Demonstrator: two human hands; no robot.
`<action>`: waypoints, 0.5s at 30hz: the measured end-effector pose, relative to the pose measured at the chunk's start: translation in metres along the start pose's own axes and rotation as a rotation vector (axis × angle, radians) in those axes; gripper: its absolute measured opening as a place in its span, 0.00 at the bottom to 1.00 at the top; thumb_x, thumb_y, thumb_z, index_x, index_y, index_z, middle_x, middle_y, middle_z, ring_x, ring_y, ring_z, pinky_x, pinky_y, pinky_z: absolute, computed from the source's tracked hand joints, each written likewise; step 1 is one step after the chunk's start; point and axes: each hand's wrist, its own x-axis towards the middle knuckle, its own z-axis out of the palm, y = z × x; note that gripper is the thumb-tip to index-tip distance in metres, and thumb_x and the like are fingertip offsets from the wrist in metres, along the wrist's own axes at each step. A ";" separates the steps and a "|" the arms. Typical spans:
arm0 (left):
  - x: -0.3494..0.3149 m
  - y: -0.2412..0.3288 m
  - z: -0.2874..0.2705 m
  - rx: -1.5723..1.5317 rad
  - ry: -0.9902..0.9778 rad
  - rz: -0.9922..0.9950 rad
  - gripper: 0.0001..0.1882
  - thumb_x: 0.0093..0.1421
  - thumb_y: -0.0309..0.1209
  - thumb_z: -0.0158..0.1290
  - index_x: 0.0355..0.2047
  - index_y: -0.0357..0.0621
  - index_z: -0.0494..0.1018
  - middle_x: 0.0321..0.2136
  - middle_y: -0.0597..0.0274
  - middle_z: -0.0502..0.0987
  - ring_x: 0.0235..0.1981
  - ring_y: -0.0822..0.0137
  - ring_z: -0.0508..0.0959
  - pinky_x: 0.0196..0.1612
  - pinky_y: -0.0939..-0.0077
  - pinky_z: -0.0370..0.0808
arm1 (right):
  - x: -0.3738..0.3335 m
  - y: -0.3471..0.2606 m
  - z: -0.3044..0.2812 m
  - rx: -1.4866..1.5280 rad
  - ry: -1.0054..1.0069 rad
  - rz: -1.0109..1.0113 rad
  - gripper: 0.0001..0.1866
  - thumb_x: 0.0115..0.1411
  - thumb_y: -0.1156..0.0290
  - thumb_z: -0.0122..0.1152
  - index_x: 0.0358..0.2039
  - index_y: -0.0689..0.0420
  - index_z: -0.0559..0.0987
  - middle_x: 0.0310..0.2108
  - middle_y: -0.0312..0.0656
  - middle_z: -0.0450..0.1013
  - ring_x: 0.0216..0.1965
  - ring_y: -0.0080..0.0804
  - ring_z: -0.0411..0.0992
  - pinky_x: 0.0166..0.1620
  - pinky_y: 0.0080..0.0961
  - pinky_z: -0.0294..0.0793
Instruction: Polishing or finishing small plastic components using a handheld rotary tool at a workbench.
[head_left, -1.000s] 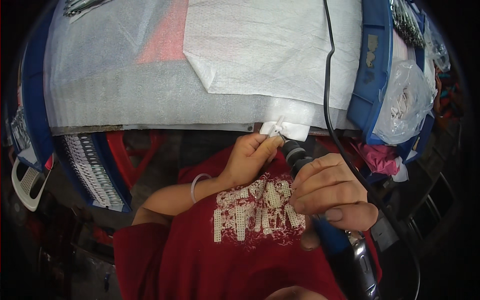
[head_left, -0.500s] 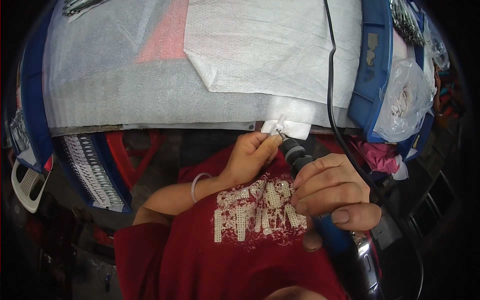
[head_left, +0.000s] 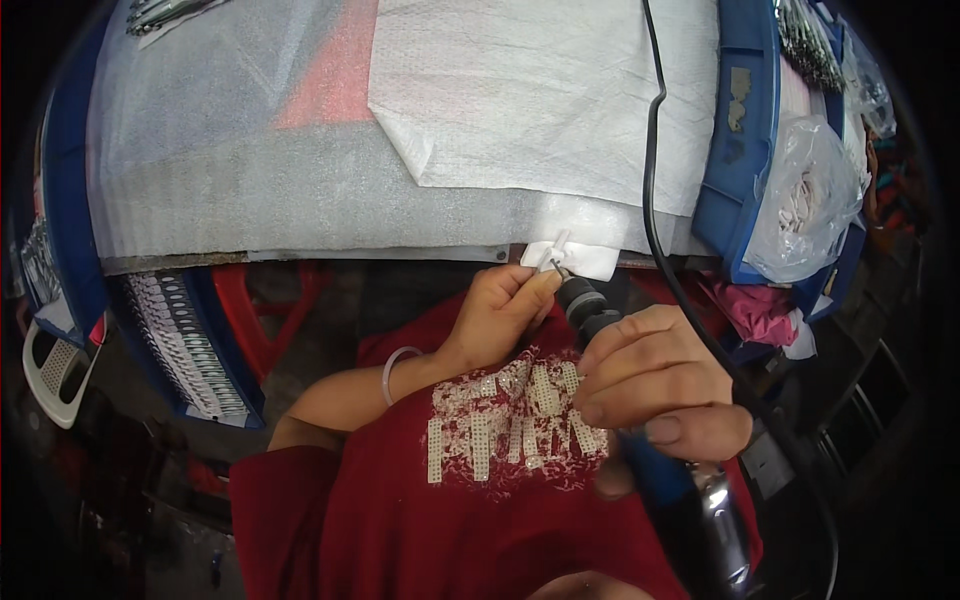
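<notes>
My right hand (head_left: 665,380) is wrapped round a blue and black handheld rotary power tool (head_left: 668,482), which slants up and left from the lower right. Its dark chuck (head_left: 585,300) ends in a thin bit beside my left fingertips. Pinched between thumb and fingers, my left hand (head_left: 508,300) grips a small slim pale piece (head_left: 560,245) at the table's front edge. The piece lies over a white pad (head_left: 598,262) there. My fingers cover part of the piece, so its kind is unclear, and I cannot tell whether the bit touches it.
A black cable (head_left: 655,150) crosses the table's white cloth (head_left: 540,90) and runs down past my right hand. On the right stands a blue bin (head_left: 740,150) beside a clear plastic bag (head_left: 810,200). A tray of silvery pieces (head_left: 180,340) sits lower left, near a red stool (head_left: 265,320).
My right hand and the power tool have shifted slightly left. The cable has swung left too. My left hand stays in place with its piece.
</notes>
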 end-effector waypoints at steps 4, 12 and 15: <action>-0.003 0.010 0.003 -0.014 -0.037 -0.012 0.14 0.67 0.35 0.48 0.28 0.38 0.74 0.16 0.74 0.66 0.17 0.83 0.61 0.20 0.87 0.57 | -0.010 -0.003 0.007 0.115 0.237 -0.051 0.19 0.48 0.73 0.69 0.35 0.64 0.67 0.24 0.54 0.74 0.21 0.41 0.75 0.26 0.34 0.78; -0.003 0.006 0.004 -0.060 -0.015 -0.036 0.12 0.67 0.34 0.49 0.34 0.38 0.76 0.17 0.74 0.67 0.17 0.84 0.62 0.19 0.88 0.57 | -0.010 -0.009 -0.008 -0.021 0.022 0.103 0.28 0.53 0.57 0.68 0.41 0.55 0.58 0.28 0.42 0.74 0.23 0.32 0.75 0.30 0.31 0.77; -0.003 0.008 0.005 -0.051 -0.013 -0.050 0.13 0.66 0.34 0.49 0.29 0.39 0.75 0.16 0.74 0.67 0.16 0.84 0.61 0.18 0.87 0.57 | -0.012 -0.007 -0.007 -0.034 -0.007 0.064 0.28 0.53 0.58 0.68 0.40 0.55 0.59 0.28 0.43 0.74 0.24 0.33 0.75 0.30 0.31 0.77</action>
